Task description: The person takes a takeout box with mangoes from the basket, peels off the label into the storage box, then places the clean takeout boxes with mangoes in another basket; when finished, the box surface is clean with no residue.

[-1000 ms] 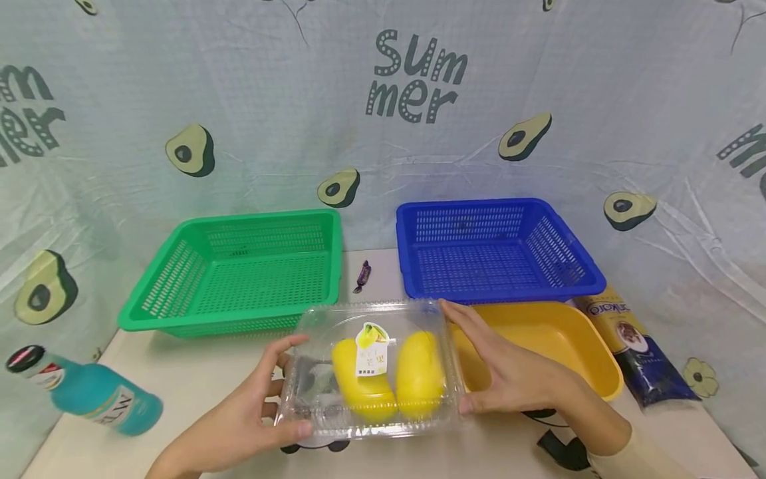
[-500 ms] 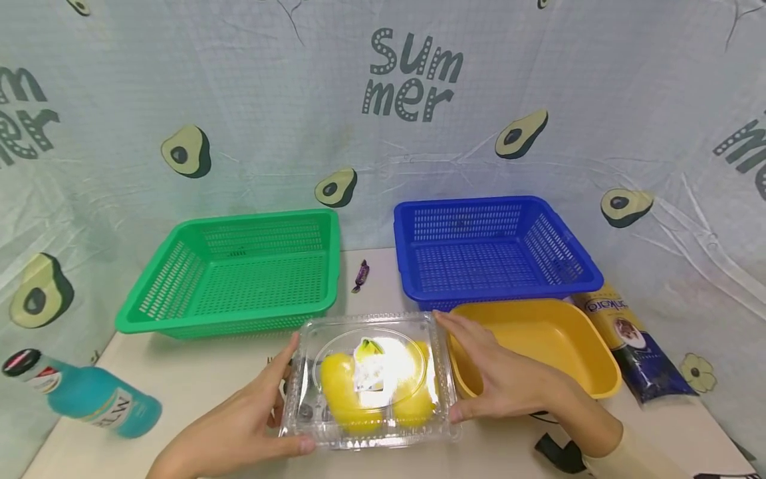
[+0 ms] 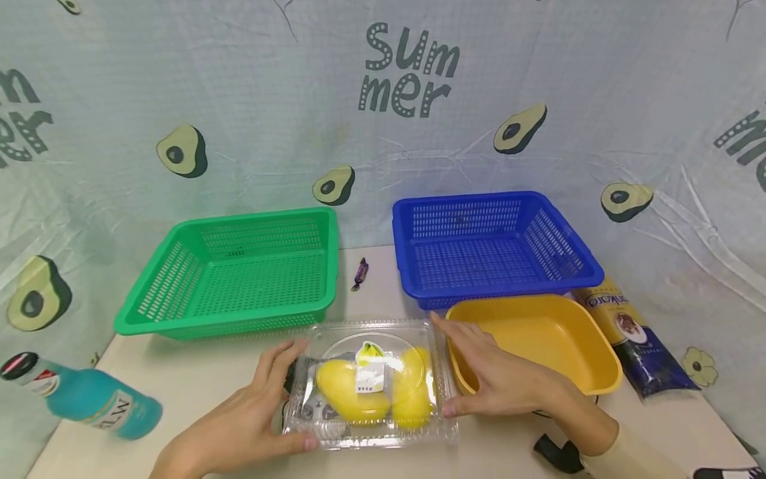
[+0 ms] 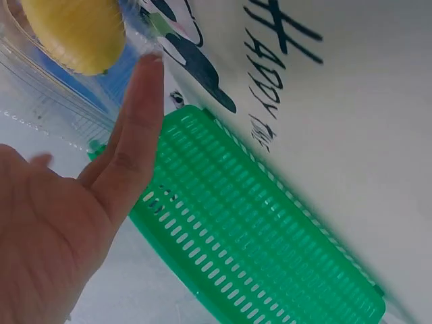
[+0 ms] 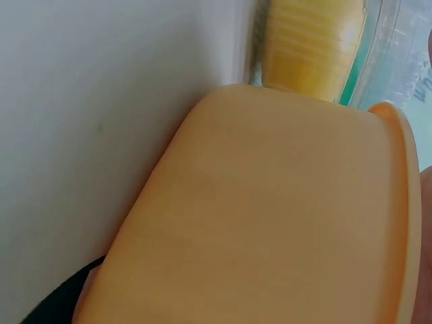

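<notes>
A clear plastic clamshell box with two yellow mangoes in it lies low over the front middle of the table, a label on its lid. My left hand holds its left side, thumb along the front edge and fingers at the back left corner. At the right side my right hand grips the box, index finger at the back corner and thumb lower down. The left wrist view shows a long, nearly straight finger against the box corner. Little of the right hand shows in its wrist view, behind the yellow tub.
A green basket stands back left, a blue basket back right. The yellow tub stands just right of the box. A blue bottle lies left, a yellow-and-blue packet right. A wrapped candy lies between the baskets.
The box has come down slightly and toward me, now lying flatter, with both hands staying at its sides. The left mango has turned more sideways inside it.
</notes>
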A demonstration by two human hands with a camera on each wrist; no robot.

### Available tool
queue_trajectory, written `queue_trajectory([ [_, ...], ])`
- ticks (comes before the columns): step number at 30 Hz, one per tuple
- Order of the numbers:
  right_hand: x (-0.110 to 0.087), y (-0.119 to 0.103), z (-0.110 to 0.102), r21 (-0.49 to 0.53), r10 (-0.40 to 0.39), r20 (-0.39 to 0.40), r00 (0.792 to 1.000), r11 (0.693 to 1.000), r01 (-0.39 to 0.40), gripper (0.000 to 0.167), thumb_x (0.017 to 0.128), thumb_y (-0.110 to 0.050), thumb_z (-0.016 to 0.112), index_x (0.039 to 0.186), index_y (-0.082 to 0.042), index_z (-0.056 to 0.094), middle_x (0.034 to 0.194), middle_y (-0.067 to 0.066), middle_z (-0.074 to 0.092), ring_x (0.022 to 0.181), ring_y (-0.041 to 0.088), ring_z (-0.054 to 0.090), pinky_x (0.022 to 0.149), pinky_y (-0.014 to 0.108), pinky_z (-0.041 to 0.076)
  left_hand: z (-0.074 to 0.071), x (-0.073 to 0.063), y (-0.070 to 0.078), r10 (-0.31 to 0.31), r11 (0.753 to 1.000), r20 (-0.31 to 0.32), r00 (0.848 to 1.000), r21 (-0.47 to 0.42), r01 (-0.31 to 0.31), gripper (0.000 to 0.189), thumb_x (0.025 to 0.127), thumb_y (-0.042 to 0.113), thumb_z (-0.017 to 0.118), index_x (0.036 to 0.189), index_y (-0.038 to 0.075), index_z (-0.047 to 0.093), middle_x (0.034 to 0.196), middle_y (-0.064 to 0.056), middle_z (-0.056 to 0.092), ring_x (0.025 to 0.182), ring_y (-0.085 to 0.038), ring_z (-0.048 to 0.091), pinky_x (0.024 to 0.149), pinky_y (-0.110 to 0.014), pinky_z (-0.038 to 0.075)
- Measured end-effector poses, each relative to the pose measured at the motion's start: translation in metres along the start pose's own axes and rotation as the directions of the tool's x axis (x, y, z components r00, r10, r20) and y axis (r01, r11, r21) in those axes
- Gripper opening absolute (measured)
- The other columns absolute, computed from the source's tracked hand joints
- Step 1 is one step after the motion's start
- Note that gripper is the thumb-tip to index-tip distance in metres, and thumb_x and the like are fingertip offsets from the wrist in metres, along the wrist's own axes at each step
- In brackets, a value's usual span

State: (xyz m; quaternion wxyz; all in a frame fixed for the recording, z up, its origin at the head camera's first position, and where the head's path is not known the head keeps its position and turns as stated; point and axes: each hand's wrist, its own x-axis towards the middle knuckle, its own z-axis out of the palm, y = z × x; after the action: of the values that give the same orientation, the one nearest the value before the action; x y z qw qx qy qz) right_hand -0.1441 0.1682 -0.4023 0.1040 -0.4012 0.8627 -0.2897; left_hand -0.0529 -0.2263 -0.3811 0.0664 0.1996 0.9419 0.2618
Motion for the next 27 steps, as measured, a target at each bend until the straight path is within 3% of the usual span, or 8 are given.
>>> queue_trajectory([
  [4,-0.001,0.0,0.0,0.015,-0.039,0.006,0.999,0.999,0.039,0.105,0.088,-0.06,0.073,0.166,-0.025,0.013,0.173,0.0,0.004,0.155,0.038,0.016,0.113,0.077,0.022,-0.001,0.003,-0.002,0.097,0.992,-0.058,0.994,0.089,-0.091,0.095,0.077,0.069,0.077,0.152,0.028,0.036,0.169,-0.013,0.005,0.139,-0.042,0.045,0.093,-0.056,0.054],
  [7,0.0,0.0,-0.001,-0.008,-0.071,0.011,0.997,0.997,0.071,0.094,0.091,-0.059,0.071,0.164,-0.027,0.023,0.173,0.0,0.005,0.155,0.035,0.017,0.112,0.075,0.026,-0.005,0.007,-0.003,0.109,0.99,-0.061,0.992,0.102,-0.102,0.087,0.071,0.072,0.079,0.141,0.032,0.048,0.173,-0.006,0.003,0.146,-0.038,0.034,0.099,-0.059,0.05],
  [9,0.002,-0.001,-0.003,-0.025,-0.081,0.013,0.997,0.996,0.081,0.091,0.091,-0.059,0.07,0.164,-0.027,0.025,0.173,0.001,0.007,0.155,0.033,0.017,0.113,0.073,0.027,-0.008,0.01,-0.004,0.105,0.992,-0.058,0.993,0.069,-0.101,0.098,0.067,0.071,0.082,0.148,0.029,0.046,0.169,0.001,0.024,0.146,-0.031,0.034,0.104,-0.06,0.046],
  [12,0.004,-0.003,-0.006,-0.042,-0.085,0.022,0.996,0.995,0.085,0.09,0.091,-0.06,0.07,0.163,-0.026,0.027,0.173,0.001,0.009,0.154,0.03,0.018,0.114,0.071,0.027,-0.009,0.014,-0.005,0.1,0.995,-0.046,0.994,-0.003,-0.1,0.119,0.063,0.067,0.087,0.16,0.025,0.032,0.149,0.011,0.052,0.149,-0.026,0.032,0.111,-0.062,0.037],
  [15,0.007,-0.006,-0.009,-0.051,-0.085,0.039,0.996,0.995,0.087,0.09,0.091,-0.062,0.068,0.163,-0.026,0.028,0.172,0.002,0.01,0.154,0.03,0.019,0.115,0.07,0.027,-0.008,0.015,-0.009,0.1,0.992,-0.048,0.994,-0.07,-0.103,0.131,0.062,0.063,0.091,0.165,0.025,0.02,0.13,0.014,0.061,0.155,-0.031,0.024,0.114,-0.067,0.029],
  [18,0.009,-0.009,-0.013,-0.063,-0.067,0.056,0.996,0.996,0.071,0.088,0.091,-0.065,0.067,0.162,-0.029,0.03,0.172,-0.001,0.009,0.154,0.03,0.019,0.115,0.068,0.029,-0.004,0.017,-0.012,0.114,0.987,-0.064,0.991,-0.105,-0.12,0.113,0.062,0.062,0.091,0.156,0.032,0.036,0.142,0.008,0.057,0.156,-0.038,0.02,0.113,-0.072,0.026],
  [22,0.01,-0.012,-0.016,-0.078,-0.039,0.065,0.997,0.996,0.044,0.085,0.09,-0.068,0.065,0.16,-0.032,0.034,0.172,-0.003,0.01,0.154,0.03,0.019,0.114,0.067,0.032,-0.001,0.021,-0.015,0.137,0.986,-0.064,0.988,-0.084,-0.143,0.087,0.065,0.065,0.089,0.137,0.041,0.048,0.162,0.008,0.036,0.153,-0.035,0.027,0.112,-0.067,0.035],
  [27,0.014,-0.013,-0.017,-0.099,-0.079,0.057,0.995,0.991,0.085,0.076,0.091,-0.066,0.064,0.156,-0.034,0.042,0.171,-0.004,0.016,0.154,0.029,0.02,0.116,0.065,0.031,0.0,0.022,-0.016,0.154,0.988,-0.062,0.986,-0.022,-0.155,0.096,0.066,0.069,0.086,0.147,0.043,0.043,0.164,0.009,0.032,0.149,-0.025,0.035,0.108,-0.06,0.044],
])
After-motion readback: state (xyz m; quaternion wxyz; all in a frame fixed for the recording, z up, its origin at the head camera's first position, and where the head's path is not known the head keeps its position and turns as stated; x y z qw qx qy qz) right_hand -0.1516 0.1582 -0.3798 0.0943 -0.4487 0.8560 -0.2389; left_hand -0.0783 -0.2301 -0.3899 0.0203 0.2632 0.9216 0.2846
